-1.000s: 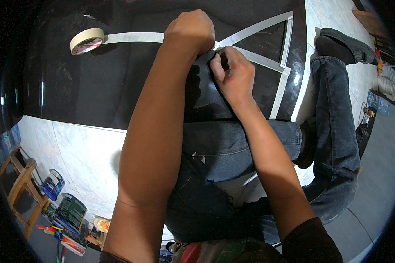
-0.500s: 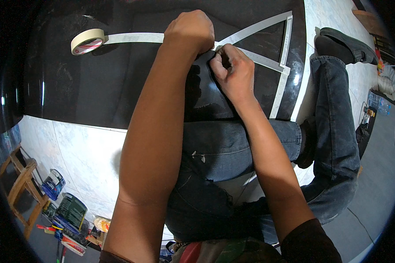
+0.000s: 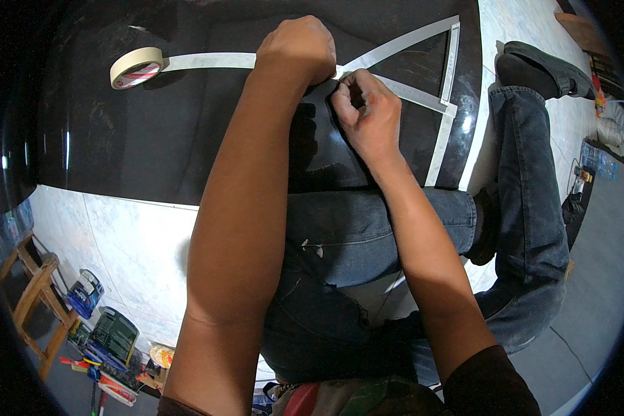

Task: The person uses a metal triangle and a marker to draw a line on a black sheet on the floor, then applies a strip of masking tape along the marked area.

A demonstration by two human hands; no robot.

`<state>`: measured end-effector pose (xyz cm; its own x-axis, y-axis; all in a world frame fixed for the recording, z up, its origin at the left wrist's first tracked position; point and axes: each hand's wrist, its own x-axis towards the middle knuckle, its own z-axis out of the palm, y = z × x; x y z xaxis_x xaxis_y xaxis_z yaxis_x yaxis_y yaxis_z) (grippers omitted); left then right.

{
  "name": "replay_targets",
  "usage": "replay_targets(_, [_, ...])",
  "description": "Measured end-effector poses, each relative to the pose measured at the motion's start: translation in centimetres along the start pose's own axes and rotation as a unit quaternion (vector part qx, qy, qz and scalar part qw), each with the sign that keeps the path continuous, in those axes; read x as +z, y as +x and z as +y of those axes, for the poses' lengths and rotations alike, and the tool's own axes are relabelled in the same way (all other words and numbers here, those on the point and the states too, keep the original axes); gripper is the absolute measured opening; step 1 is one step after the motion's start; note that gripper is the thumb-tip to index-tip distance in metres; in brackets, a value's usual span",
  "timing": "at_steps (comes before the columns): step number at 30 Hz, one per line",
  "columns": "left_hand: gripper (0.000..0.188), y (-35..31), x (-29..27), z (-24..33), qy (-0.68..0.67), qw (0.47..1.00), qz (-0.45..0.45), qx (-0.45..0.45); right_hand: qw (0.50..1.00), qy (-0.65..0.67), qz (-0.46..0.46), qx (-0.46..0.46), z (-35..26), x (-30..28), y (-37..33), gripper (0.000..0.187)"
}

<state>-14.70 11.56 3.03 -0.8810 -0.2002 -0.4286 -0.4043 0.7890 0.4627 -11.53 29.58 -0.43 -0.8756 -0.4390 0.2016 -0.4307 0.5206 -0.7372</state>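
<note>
A glossy black curved panel (image 3: 132,139) lies before me, with pale strips of masking tape stuck on it. From a cream roll of masking tape (image 3: 136,68) a strip (image 3: 208,62) runs right and passes under my left hand (image 3: 299,50). That hand is a closed fist over the strip; its fingertips are hidden. Close beside it, my right hand (image 3: 369,105) is bent, with thumb and fingers drawn together at the tape where several strips meet. Two strips, an upper one (image 3: 399,41) and a lower one (image 3: 412,95), fan out rightward to a crossing strip (image 3: 451,64).
My jeans-clad leg (image 3: 353,236) is folded against the panel's near edge. A dark shoe (image 3: 551,69) is at the right. Tubs (image 3: 112,336), tools and a wooden frame (image 3: 40,291) stand at lower left on the pale floor. Plastic bottles (image 3: 600,163) lie far right.
</note>
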Motion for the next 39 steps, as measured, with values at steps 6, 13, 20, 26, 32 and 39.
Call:
replay_targets(6, [0.025, 0.1, 0.1, -0.2, -0.007, 1.0, 0.004, -0.003, 1.0, -0.007, 0.008, -0.012, 0.0, 0.1, 0.0, 0.011])
replay_targets(13, [0.028, 0.0, -0.2, 0.2, 0.01, 1.0, -0.022, -0.015, 0.999, 0.024, 0.034, 0.025, -0.1, -0.3, -0.4, 0.009])
replay_targets(20, [0.018, -0.2, -0.6, 0.6, -0.021, 0.998, -0.044, -0.047, 0.956, 0.054, 0.265, 0.118, 2.0, -5.6, -0.2, 0.012])
replay_targets(26, [0.013, 0.0, 0.6, -1.4, -0.082, 0.996, 0.038, 0.024, 0.962, -0.064, 0.228, 0.135, 9.4, -14.0, 1.4, 0.03])
replay_targets(32, [0.014, -0.6, 0.2, -1.6, -0.118, 0.991, 0.024, 0.064, 0.978, -0.162, 0.099, 0.09, 10.7, -16.0, 5.5, 0.031])
replay_targets(39, [0.023, -1.9, 1.0, -1.9, -0.111, 0.983, 0.071, 0.132, 0.972, -0.176, -0.001, 0.157, 10.7, -13.9, 8.1, 0.035])
